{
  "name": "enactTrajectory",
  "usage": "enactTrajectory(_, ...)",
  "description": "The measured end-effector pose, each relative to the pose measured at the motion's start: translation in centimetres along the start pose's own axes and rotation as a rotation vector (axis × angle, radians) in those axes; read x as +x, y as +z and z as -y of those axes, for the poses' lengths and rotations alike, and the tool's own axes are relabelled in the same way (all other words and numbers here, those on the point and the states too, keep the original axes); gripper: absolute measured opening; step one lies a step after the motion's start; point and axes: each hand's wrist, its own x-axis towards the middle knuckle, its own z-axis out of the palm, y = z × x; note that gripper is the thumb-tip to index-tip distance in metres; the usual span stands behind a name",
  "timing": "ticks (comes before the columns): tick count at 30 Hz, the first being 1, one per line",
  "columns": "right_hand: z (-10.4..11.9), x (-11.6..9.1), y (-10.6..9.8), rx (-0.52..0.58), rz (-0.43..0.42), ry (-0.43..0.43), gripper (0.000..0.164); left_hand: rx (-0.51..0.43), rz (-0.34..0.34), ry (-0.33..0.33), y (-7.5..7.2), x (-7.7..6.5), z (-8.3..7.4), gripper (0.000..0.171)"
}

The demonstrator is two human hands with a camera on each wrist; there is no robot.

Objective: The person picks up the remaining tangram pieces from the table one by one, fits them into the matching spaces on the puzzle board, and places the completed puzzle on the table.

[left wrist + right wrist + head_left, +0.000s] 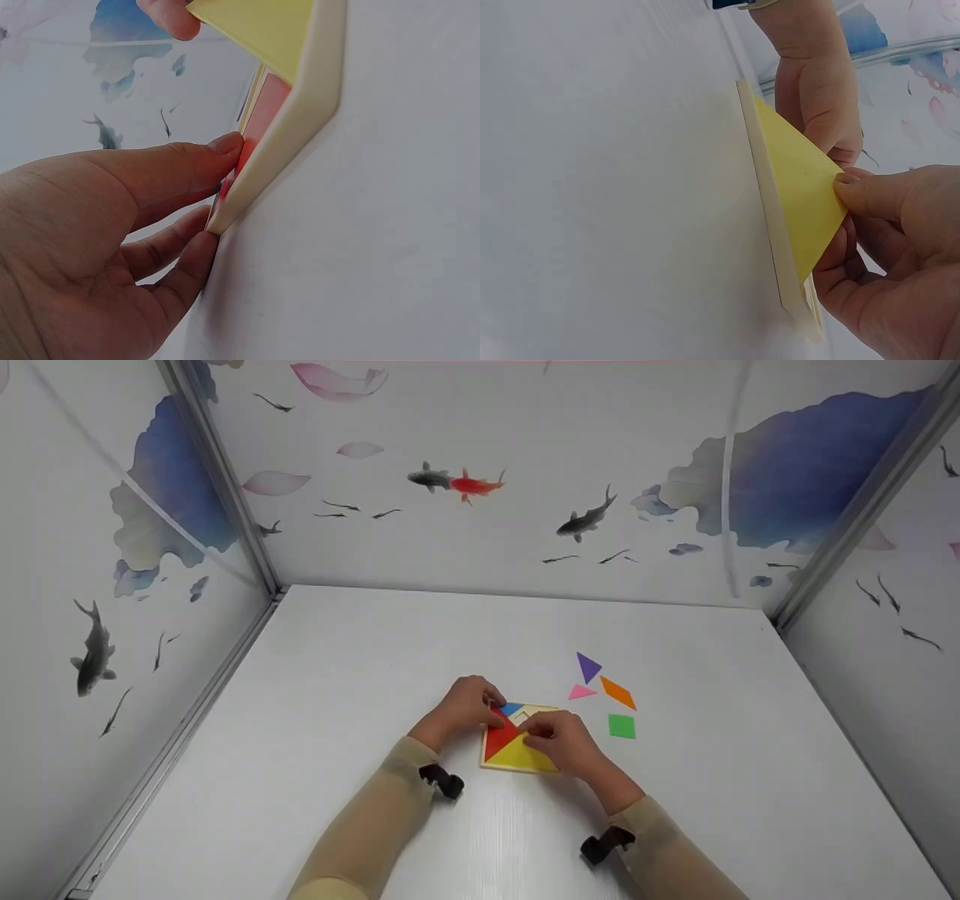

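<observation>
A wooden tangram tray point(482, 750) lies on the table under both hands. At its upper left corner my left hand point(461, 705) grips the edge, the thumb over the red triangle point(496, 741). My right hand point(568, 741) pinches the tip of the yellow triangle point(519, 757). In the right wrist view this yellow piece point(801, 180) slants up from the tray's long rim point(759, 150). Part of a blue piece point(511, 708) shows near the tray's top edge. Bare wood shows at the upper right, partly hidden by the right hand.
Right of the tray lie a purple triangle point(588, 667), a small pink triangle point(581, 691), an orange parallelogram point(619, 693) and a green square point(622, 726). The white table point(360, 660) has painted walls at its back and sides. Black wrist cameras sit below both hands.
</observation>
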Motion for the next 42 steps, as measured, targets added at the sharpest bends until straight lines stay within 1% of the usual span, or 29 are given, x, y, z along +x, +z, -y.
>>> enactTrajectory(3, -0.06, -0.03, 0.00, -0.010, 0.002, -0.015, 0.020, -0.005, -0.003, 0.000, -0.03, -0.01, -0.05, 0.029)
enactTrajectory(16, 0.45, -0.16, 0.19, -0.032, -0.008, 0.050, 0.022, -0.005, -0.001, -0.010, 0.05, -0.12, -0.27, 0.029)
enactTrajectory(25, 0.49, -0.22, 0.45, -0.045, -0.029, 0.062, 0.025, -0.011, -0.001, -0.013, 0.09, 0.00, -0.27, 0.028)
enactTrajectory(33, 0.24, -0.11, 0.41, -0.088, -0.008, 0.051, 0.029, -0.028, 0.006, -0.026, 0.04, -0.01, -0.14, 0.027)
enactTrajectory(38, 0.43, -0.09, 0.42, -0.098, 0.003, 0.075, 0.033, -0.045, 0.006, -0.044, -0.06, -0.10, -0.07, 0.027)
enactTrajectory(42, 0.41, -0.04, 0.36, -0.118, -0.002, 0.086, 0.032, -0.044, 0.005, -0.043, 0.00, -0.06, -0.06, 0.027)
